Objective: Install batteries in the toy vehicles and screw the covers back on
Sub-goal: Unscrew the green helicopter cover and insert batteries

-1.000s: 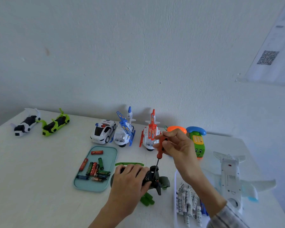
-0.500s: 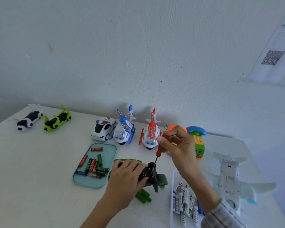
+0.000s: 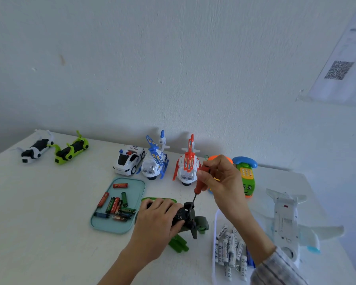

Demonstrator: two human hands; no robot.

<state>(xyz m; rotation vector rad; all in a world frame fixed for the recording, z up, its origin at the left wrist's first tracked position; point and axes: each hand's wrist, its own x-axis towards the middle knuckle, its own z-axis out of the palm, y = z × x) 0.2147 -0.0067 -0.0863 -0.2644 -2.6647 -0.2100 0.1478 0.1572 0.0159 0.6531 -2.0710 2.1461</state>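
Dark green toy vehicle [image 3: 195, 222] lay overturned near the front edge of the white tabletop [image 3: 49, 223], its black underside up and a "CE" mark readable there. The left hand [image 3: 158, 221] curled over its body and gripped it against the surface. The right hand [image 3: 222, 182] pinched the red handle of a screwdriver [image 3: 198, 186] between thumb and fingers, the shaft slanting down to the toy's underside.

Just left of the toy sat a teal tray [image 3: 136, 188] of mixed red and green batteries [image 3: 116, 204]. Just right of it, a clear tray [image 3: 216, 219] held white batteries [image 3: 230, 247] with print too small to read surely. Bare tabletop spread widely to the left and toward the front left corner.

Along the back edge stood a black-and-white toy [image 3: 36, 148] and a lime toy [image 3: 71, 150] at the left corner, then a white car [image 3: 128, 159] marked "POLICE", a blue helicopter [image 3: 155, 159], a red helicopter [image 3: 187, 163], and a green toy phone [image 3: 247, 175]. An orange thing behind the right hand was mostly hidden.

A white toy plane [image 3: 286, 219] lay belly up by the right edge, close to the right forearm's striped sleeve [image 3: 280, 268]. A sheet with a QR code [image 3: 339, 69] hung on the wall at the upper right.
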